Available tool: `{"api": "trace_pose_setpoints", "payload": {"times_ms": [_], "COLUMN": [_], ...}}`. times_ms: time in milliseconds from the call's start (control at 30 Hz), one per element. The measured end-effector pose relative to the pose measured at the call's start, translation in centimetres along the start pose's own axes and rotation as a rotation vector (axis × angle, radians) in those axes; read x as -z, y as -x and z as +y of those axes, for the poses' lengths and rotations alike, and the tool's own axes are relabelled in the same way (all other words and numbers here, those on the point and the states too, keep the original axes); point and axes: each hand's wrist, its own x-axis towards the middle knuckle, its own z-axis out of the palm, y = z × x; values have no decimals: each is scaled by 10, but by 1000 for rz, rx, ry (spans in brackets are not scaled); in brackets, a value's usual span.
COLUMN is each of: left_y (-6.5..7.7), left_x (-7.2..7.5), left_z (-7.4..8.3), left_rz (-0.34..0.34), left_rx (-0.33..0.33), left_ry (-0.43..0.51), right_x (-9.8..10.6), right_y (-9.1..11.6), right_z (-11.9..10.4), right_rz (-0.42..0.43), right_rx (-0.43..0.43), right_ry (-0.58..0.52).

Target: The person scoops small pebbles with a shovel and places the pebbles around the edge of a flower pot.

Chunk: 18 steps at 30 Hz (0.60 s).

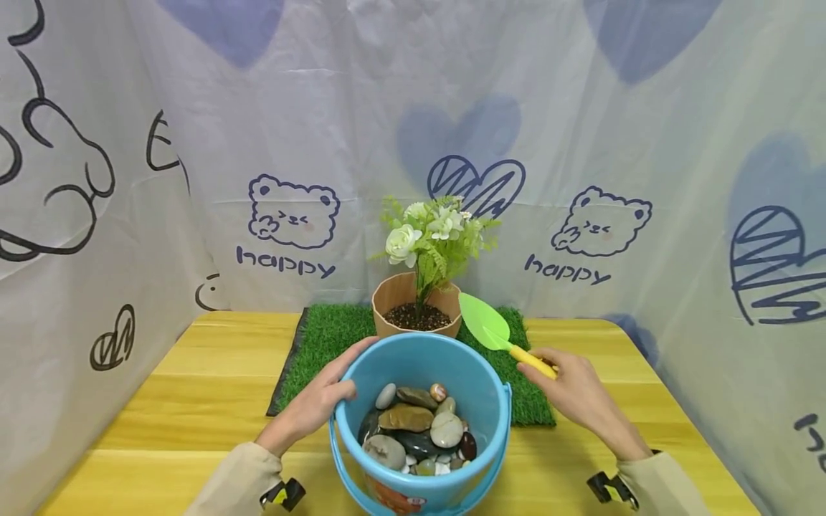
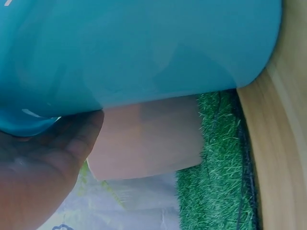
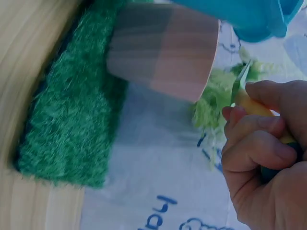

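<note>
A light blue bucket [image 1: 419, 358] stands at the front of the table with several smooth stones [image 1: 406, 418] inside, in brown, grey, black and white. My left hand [image 1: 319, 398] grips its left rim, thumb over the inner side and the fingers along the outside. In my right hand [image 1: 577, 390] is a small trowel with a yellow handle and a green blade [image 1: 485, 324]. The blade points up and left, beyond the bucket's right rim and close to the flower pot [image 1: 395, 294]. Curled fingers wrap the handle in the right wrist view [image 3: 261, 139].
The pot, with dark soil and white artificial flowers [image 1: 426, 233], stands behind the bucket on a green turf mat [image 1: 329, 330]. The bucket's handle [image 1: 345, 473] hangs down at its front. A printed cloth [image 1: 361, 107] encloses the back and sides of the wooden table [image 1: 168, 408].
</note>
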Motion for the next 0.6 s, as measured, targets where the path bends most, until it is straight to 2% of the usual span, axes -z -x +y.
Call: {"api": "trace_pose_setpoints", "payload": {"times_ms": [133, 267, 433, 600], "left_y": [3, 5, 8, 11], "left_x": [-4, -8, -11, -9], "left_z": [-2, -7, -8, -2], "left_rz": [40, 65, 100, 79], "left_rx": [-20, -69, -107, -101], "left_ry": [3, 7, -32, -67], "right_x": [-2, -5, -7, -9], "right_y": [0, 0, 3, 6], "right_z": [-11, -20, -30, -37], "right_rz": [36, 81, 64, 66], "right_rx": [46, 96, 133, 197], "right_ry": [-22, -49, -92, -71]}}
